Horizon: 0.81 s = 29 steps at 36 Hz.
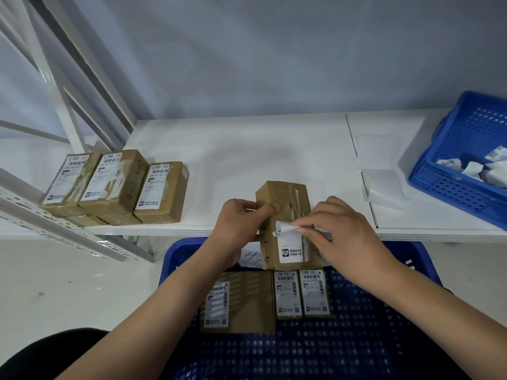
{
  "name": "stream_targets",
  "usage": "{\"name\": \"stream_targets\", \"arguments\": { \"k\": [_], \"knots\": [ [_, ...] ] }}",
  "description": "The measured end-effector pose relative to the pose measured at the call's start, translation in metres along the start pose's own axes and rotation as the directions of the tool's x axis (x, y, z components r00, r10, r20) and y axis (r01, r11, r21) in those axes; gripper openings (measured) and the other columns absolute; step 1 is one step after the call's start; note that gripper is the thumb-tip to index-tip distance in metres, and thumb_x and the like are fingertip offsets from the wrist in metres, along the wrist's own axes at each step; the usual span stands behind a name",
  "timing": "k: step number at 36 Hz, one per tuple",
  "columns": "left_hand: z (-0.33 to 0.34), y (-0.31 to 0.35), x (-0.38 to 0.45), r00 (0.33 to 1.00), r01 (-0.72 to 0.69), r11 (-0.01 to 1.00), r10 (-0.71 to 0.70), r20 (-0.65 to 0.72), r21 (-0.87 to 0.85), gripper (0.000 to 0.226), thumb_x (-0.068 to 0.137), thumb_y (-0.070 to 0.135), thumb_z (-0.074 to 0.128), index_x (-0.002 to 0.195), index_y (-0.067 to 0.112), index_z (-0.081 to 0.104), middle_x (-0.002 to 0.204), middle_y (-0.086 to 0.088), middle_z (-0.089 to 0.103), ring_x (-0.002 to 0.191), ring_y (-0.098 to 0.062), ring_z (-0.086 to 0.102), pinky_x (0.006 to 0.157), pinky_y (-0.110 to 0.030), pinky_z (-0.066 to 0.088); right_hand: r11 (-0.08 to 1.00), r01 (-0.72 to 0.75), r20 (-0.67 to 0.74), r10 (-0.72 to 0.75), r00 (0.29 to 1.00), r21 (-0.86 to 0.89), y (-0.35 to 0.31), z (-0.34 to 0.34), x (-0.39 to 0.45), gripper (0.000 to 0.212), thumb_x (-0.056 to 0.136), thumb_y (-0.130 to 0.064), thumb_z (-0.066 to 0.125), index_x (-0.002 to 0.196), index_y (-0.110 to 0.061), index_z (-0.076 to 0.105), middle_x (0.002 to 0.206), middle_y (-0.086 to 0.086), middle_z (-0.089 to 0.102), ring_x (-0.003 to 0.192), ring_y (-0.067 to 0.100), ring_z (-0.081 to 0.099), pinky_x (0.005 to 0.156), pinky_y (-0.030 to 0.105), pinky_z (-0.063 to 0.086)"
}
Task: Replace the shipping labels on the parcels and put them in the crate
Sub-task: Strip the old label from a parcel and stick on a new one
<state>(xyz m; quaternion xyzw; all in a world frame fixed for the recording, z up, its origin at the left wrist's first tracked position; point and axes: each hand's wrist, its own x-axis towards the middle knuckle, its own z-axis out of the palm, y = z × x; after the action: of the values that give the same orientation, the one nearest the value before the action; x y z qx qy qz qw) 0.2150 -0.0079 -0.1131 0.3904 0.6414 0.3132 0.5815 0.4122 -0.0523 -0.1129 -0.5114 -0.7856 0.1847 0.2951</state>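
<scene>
A brown cardboard parcel stands tilted at the front edge of the white table. My left hand grips its left side, thumb across the top face. My right hand pinches the curled upper edge of the white shipping label, which is partly peeled down off the parcel. Below my hands sits a blue crate holding three labelled parcels lying flat. Three more labelled parcels lie side by side on the table's left.
A second blue crate at the right holds crumpled peeled labels. Sheets of label backing lie on the table beside it. A white metal rack frame rises at the left. A grey wall backs the table.
</scene>
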Motion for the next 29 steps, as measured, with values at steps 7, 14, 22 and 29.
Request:
{"name": "stream_targets", "arguments": {
  "k": [7, 14, 22, 29],
  "knots": [
    [-0.003, -0.001, 0.004, 1.0, 0.003, 1.0, -0.003, -0.009, -0.003, 0.043, 0.085, 0.031, 0.082, 0.115, 0.003, 0.068, 0.103, -0.011, 0.076, 0.094, -0.025, 0.075, 0.069, -0.035, 0.063, 0.999, 0.032, -0.012, -0.032, 0.999, -0.023, 0.0, -0.002, 0.0, 0.015, 0.09, -0.012, 0.073, 0.103, -0.018, 0.078, 0.085, -0.01, 0.064, 0.086, 0.001, 0.043, 0.08, 0.005, 0.036],
    [-0.006, -0.001, 0.007, 0.999, 0.017, 1.0, -0.018, -0.038, -0.013, 0.049, 0.085, 0.032, 0.082, 0.119, 0.002, 0.065, 0.106, -0.012, 0.074, 0.094, -0.025, 0.075, 0.07, -0.039, 0.065, 0.996, 0.073, -0.047, -0.075, 0.996, -0.044, -0.002, 0.0, -0.001, 0.016, 0.087, -0.01, 0.075, 0.102, -0.015, 0.078, 0.084, -0.006, 0.066, 0.084, 0.005, 0.045, 0.07, 0.016, 0.039],
    [-0.012, 0.002, 0.01, 0.998, 0.039, 0.999, -0.041, -0.054, -0.035, 0.045, 0.087, 0.031, 0.08, 0.117, 0.0, 0.066, 0.106, -0.01, 0.074, 0.094, -0.025, 0.074, 0.079, -0.045, 0.064, 0.995, 0.098, -0.071, -0.1, 0.992, -0.032, -0.009, -0.006, -0.002, 0.014, 0.087, -0.011, 0.074, 0.1, -0.015, 0.078, 0.083, -0.01, 0.065, 0.084, 0.002, 0.046, 0.071, 0.009, 0.039],
    [-0.02, 0.004, 0.011, 0.994, 0.04, 0.999, -0.043, -0.102, -0.03, 0.042, 0.091, 0.032, 0.075, 0.118, 0.002, 0.064, 0.107, -0.008, 0.073, 0.095, -0.023, 0.073, 0.066, -0.031, 0.062, 0.994, 0.112, -0.086, -0.112, 0.99, -0.004, -0.011, -0.008, -0.005, 0.014, 0.087, -0.014, 0.074, 0.099, -0.016, 0.078, 0.085, -0.01, 0.066, 0.085, -0.001, 0.045, 0.075, 0.006, 0.039]
  ]
}}
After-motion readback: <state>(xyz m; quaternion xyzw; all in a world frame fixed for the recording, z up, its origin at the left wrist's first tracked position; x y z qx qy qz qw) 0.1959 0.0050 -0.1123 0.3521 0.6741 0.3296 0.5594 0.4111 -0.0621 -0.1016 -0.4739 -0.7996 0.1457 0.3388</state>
